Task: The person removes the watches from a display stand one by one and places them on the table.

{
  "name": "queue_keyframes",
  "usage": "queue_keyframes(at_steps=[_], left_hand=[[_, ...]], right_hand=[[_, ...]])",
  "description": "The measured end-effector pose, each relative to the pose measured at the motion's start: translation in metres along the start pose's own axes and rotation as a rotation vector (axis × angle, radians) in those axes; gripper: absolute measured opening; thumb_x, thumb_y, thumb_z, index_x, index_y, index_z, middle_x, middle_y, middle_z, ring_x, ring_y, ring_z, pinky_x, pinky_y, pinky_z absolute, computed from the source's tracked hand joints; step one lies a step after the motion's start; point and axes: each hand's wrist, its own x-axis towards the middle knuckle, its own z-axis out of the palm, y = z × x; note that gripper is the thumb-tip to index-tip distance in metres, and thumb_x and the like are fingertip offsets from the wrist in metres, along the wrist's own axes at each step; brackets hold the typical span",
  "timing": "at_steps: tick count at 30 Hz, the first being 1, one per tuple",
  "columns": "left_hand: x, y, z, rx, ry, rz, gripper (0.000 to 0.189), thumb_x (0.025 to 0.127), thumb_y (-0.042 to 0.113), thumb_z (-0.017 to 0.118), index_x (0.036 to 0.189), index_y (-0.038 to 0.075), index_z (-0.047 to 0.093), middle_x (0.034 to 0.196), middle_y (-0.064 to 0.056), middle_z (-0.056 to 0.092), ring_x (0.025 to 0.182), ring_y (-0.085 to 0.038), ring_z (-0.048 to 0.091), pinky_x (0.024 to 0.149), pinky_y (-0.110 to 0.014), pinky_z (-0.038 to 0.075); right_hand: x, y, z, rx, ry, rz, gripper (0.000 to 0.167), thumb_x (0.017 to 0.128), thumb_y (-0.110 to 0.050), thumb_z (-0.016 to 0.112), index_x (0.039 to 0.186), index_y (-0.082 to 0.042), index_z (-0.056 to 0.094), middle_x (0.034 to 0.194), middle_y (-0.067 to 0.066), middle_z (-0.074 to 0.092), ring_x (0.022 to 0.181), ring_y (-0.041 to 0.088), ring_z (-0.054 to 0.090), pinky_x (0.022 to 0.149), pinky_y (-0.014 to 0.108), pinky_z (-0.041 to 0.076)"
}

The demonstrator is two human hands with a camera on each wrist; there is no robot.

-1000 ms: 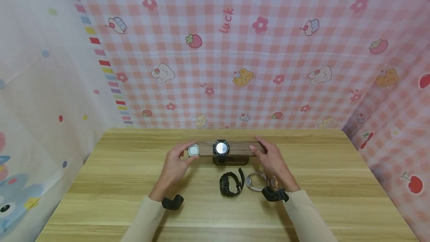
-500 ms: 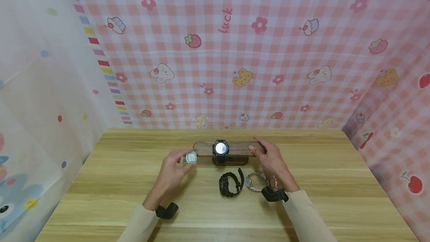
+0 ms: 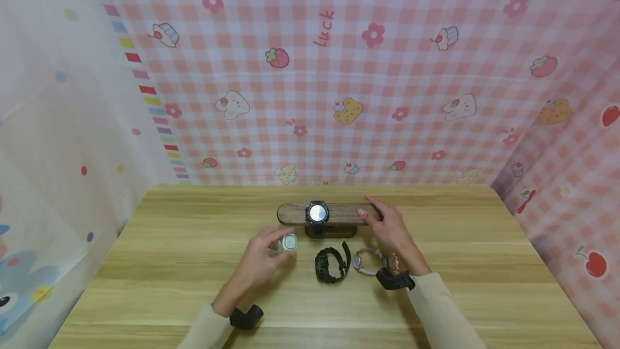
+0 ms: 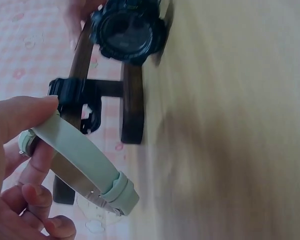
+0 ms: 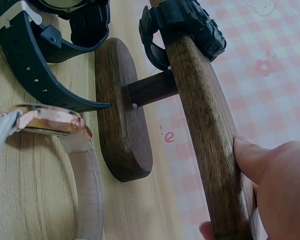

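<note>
My left hand [image 3: 259, 260] pinches a pale green wristwatch [image 3: 290, 242] with a squarish face, held in front of the left end of a dark wooden watch stand [image 3: 345, 213]. In the left wrist view its buckled strap [image 4: 85, 145] hangs as a closed loop between thumb and fingers. On the stand's bar, left of the middle, sits a black round-faced watch [image 3: 317, 213]. My right hand [image 3: 391, 229] grips the bar's right end, thumb on the near side in the right wrist view; most of its fingers are hidden there.
In front of the stand lie a black chunky watch [image 3: 323, 265], a watch with a whitish strap [image 3: 358, 262] and a rose-gold watch [image 3: 393, 263], partly hidden by the right wrist's camera. A checked cloth [image 3: 300, 96] hangs behind the wooden table [image 3: 194, 263].
The pale green watch has come off the bar's left end in my left hand, moving toward me, then slightly right. My right hand stays on the bar.
</note>
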Motion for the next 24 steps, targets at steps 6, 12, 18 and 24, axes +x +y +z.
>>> queue_keyframes(at_steps=[6, 12, 18, 24], left_hand=[[-0.002, 0.006, 0.007, 0.028, -0.096, -0.031, 0.050, 0.079, 0.010, 0.081, 0.127, 0.005, 0.066, 0.106, -0.005, 0.067, 0.090, -0.019, 0.057, 0.076, -0.033, 0.055], [-0.004, 0.006, 0.013, 0.044, -0.168, -0.047, 0.049, 0.081, 0.010, 0.080, 0.128, 0.005, 0.065, 0.120, -0.011, 0.067, 0.111, -0.029, 0.058, 0.100, -0.050, 0.048], [-0.005, 0.007, 0.020, 0.086, -0.211, -0.015, 0.049, 0.080, 0.011, 0.080, 0.126, 0.003, 0.066, 0.114, -0.013, 0.067, 0.112, -0.034, 0.057, 0.103, -0.058, 0.042], [-0.004, 0.009, 0.024, 0.131, -0.209, 0.029, 0.048, 0.078, 0.013, 0.083, 0.123, 0.003, 0.069, 0.096, -0.001, 0.068, 0.095, -0.022, 0.058, 0.090, -0.045, 0.047]], right_hand=[[0.000, 0.001, -0.001, -0.005, -0.001, -0.010, 0.059, 0.103, -0.039, 0.053, 0.153, -0.012, 0.039, 0.152, 0.031, 0.035, 0.139, 0.052, 0.029, 0.113, 0.066, 0.024], [-0.001, 0.002, -0.001, -0.011, 0.001, -0.011, 0.058, 0.102, -0.038, 0.054, 0.152, -0.013, 0.040, 0.153, 0.027, 0.037, 0.140, 0.053, 0.026, 0.113, 0.068, 0.021], [-0.001, 0.001, -0.002, -0.030, -0.002, -0.014, 0.058, 0.103, -0.039, 0.053, 0.153, -0.012, 0.039, 0.152, 0.028, 0.037, 0.140, 0.054, 0.026, 0.112, 0.068, 0.023], [-0.001, -0.001, -0.002, -0.033, -0.005, 0.000, 0.058, 0.102, -0.039, 0.053, 0.153, -0.013, 0.039, 0.153, 0.027, 0.036, 0.140, 0.053, 0.026, 0.113, 0.069, 0.021]])
